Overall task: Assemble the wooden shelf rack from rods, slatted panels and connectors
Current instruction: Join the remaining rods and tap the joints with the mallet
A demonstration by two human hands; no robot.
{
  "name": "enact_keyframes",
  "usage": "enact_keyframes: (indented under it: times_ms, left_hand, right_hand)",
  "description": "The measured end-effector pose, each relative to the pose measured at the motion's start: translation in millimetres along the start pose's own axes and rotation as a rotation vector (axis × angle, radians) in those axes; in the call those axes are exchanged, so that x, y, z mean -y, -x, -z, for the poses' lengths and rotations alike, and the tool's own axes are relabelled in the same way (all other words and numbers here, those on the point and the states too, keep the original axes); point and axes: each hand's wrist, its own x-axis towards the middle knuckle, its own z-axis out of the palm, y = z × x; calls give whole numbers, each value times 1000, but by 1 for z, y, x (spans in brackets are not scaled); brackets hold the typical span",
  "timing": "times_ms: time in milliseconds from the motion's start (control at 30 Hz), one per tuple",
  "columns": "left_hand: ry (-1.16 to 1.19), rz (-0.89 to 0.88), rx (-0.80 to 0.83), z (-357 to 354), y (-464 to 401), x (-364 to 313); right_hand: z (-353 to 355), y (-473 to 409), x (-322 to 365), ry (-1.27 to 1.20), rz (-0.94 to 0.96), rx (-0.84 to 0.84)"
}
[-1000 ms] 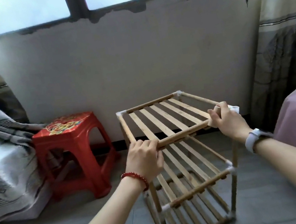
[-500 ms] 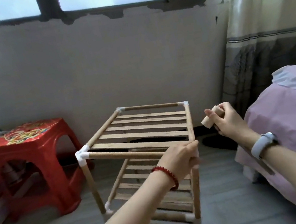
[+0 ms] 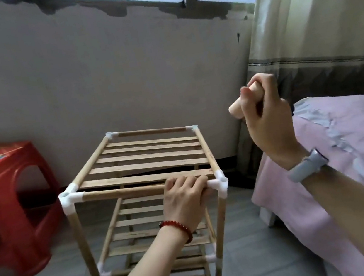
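Note:
The wooden shelf rack (image 3: 146, 160) stands upright on the floor, with three slatted tiers joined by rods and white corner connectors (image 3: 70, 199). My left hand (image 3: 184, 198) grips the top front rod close to its right corner connector (image 3: 220, 182). My right hand (image 3: 266, 119) is raised above and to the right of the rack, closed around a short pale wooden piece (image 3: 236, 106) whose end sticks out to the left.
A red plastic stool (image 3: 5, 189) stands to the left of the rack. A bed with a pink cover (image 3: 348, 140) fills the right side, with a curtain (image 3: 315, 21) behind it. The wall and window are just beyond the rack.
The rack has been turned so its slats run across my view. My left hand shifted along the front rod to the right corner. My right hand came off the rack and rose with the wooden piece.

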Motion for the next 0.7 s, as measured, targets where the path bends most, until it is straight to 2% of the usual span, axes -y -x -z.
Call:
enact_keyframes:
  times_ms: [33,100,133,167,200,300,333,367,433,467,500,533,633,667,700]
  left_hand:
    - [5,7,10,1,1,0]
    - [10,17,41,1,5,0]
    - [18,17,58,2,6,-1]
    - [27,27,68,3,6,-2]
    - [46,39,79,3,5,-2]
    - [65,62,75,2,2,0]
    - [64,65,74,2,1,0]
    - [63,66,80,2,1,0]
    - [59,78,84,1,2,0]
    - [63,76,93,2,3,0]
    - [69,73,92,2,2,1]
    - [78,70,95,3,2,1]
    - [77,65,100,2,3,1]
    - [71,61,102,3,3,0]
    - [69,62,108,5,3,1]
  right_hand:
    - [-5,24,3,97,-20,126]
    - [-15,73,10,217,-64,558]
    - [-16,79,9,233,-55,671]
    - [-17,69,6,211,-10,667]
    - [-17,52,5,172,6,574]
    - [-6,3,4,-47,-36,44]
    - [-4,5,5,-70,-50,-28]
    - [-5,21,8,1,-79,54]
    - [-12,71,17,208,-38,533]
    - [-11,82,15,232,-28,682]
    - [-11,73,10,186,-14,661]
    - [-10,57,5,133,-14,546]
    - [-2,10,-7,-55,-52,24]
    - [-3,13,-7,-65,-66,-6]
    - [-8,32,-6,-10,-83,105]
